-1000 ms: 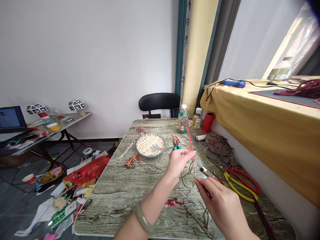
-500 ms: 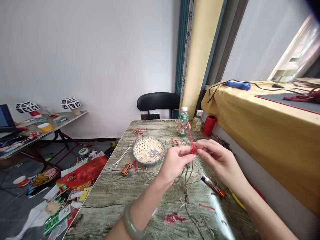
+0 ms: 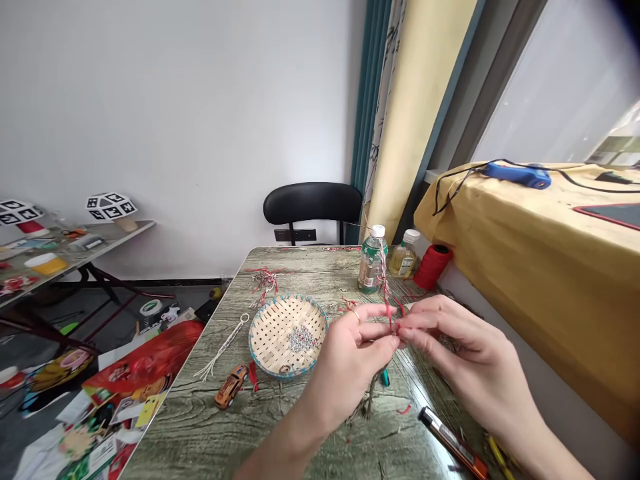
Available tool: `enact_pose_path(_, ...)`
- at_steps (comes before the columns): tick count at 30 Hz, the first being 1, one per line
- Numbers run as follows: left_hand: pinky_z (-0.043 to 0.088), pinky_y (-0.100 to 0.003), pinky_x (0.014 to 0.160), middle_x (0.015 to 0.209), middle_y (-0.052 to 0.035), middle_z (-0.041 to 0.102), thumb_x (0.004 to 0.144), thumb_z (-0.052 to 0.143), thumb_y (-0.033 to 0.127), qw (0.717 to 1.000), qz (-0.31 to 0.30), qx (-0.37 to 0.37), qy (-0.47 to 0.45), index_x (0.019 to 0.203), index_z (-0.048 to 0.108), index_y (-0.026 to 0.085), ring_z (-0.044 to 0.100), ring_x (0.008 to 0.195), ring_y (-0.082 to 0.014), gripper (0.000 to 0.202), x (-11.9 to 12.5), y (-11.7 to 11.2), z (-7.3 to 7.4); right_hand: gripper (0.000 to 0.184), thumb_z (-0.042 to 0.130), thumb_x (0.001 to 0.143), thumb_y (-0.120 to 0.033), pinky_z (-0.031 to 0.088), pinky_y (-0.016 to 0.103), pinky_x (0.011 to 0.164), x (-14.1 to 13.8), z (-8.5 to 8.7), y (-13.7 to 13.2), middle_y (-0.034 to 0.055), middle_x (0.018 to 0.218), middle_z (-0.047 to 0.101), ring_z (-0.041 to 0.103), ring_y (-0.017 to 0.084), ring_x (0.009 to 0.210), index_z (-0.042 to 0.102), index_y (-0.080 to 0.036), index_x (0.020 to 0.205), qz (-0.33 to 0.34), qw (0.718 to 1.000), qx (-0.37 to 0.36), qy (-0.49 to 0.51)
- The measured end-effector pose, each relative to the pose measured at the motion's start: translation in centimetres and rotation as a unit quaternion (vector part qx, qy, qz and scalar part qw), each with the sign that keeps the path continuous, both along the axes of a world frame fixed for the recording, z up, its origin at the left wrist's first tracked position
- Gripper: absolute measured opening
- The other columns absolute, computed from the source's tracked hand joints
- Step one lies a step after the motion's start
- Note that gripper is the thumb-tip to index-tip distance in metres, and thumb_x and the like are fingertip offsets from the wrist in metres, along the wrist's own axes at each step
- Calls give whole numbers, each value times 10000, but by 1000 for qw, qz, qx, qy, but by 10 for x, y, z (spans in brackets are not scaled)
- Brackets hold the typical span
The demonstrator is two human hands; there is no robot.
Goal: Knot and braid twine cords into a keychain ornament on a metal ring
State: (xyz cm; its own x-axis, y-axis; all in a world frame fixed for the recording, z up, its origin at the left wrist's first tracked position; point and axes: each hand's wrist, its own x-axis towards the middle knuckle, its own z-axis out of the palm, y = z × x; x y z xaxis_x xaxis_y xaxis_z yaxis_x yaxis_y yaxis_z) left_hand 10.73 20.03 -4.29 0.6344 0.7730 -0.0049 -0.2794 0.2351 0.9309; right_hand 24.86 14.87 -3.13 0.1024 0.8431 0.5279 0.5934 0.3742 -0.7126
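Observation:
My left hand and my right hand meet above the table's middle, fingertips pinched together on a thin red cord that stands up from the pinch. A ring shows on a left-hand finger. Brownish cords hang from below the hands down to the green wood-grain table. A round woven basket with small silvery beads in it lies just left of my left hand.
A small orange toy car and a white tassel lie left of the basket. Two bottles and a red thread spool stand at the far edge. A lighter lies near right. A black chair stands behind the table.
My right hand left the lighter on the table and rose to join the left hand on the red cord. The view shifted forward and to the right.

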Motion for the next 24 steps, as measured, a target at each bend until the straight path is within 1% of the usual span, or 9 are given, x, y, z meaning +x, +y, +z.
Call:
enact_pose_path(3,465,-296,751,721,-40,686,770,559,135,1000,29,-9,-8,1074,433,139,618,711,-134,329,2,6,0,62,612,772,-236,438,222,630,5,0,11,-9,739,566,549,131,700,637,-222,717,21,984,-90,154)
enact_pose_path(6,467,-261,702,710,-30,687,769,545,116,999,27,13,12,1097,473,166,610,693,-126,339,2,10,1,83,601,783,-261,435,195,631,7,-1,18,-26,718,559,540,108,668,622,-215,718,59,952,-158,256)
enact_pose_path(8,469,-250,693,706,-13,687,770,539,111,999,26,25,32,1157,488,211,611,699,-124,403,3,11,2,101,604,782,-273,421,183,625,8,-2,20,-29,718,553,521,101,663,618,-209,705,57,946,-173,269)
enact_pose_path(11,478,-246,701,701,4,687,782,544,151,998,33,31,49,1214,487,265,616,709,-122,451,3,11,3,108,623,765,-289,395,175,621,9,-2,19,-33,737,539,491,98,681,622,-209,692,29,954,-164,251)
enact_pose_path(14,479,-209,662,683,-19,686,779,572,233,996,28,49,67,1003,664,202,605,675,-110,244,5,11,3,124,609,775,-304,394,192,615,9,-1,16,-33,709,533,490,105,668,620,-210,694,36,956,-167,240)
enact_pose_path(17,461,-175,605,621,-25,667,777,577,233,995,13,54,80,787,724,159,578,610,-85,165,8,12,3,130,607,780,-294,396,185,600,7,0,14,-36,684,529,487,98,648,615,-208,683,39,954,-170,244)
enact_pose_path(19,454,-173,583,599,-10,655,756,601,206,998,-4,23,65,838,711,161,573,580,-76,144,9,13,2,107,612,779,-281,399,164,590,4,2,15,-43,684,533,487,85,638,618,-216,694,44,947,-168,269)
enact_pose_path(21,452,-176,571,596,2,649,728,633,196,999,-21,-11,40,937,677,167,579,566,-76,216,10,14,0,83,611,782,-272,407,148,568,2,3,16,-51,664,540,490,75,609,620,-227,712,63,933,-173,309)
enact_pose_path(24,455,-180,576,590,-8,641,728,635,226,999,-19,-13,29,848,687,131,580,563,-77,162,11,14,-3,70,612,781,-260,418,151,542,0,6,19,-48,626,544,489,75,569,625,-225,721,85,915,-186,347)
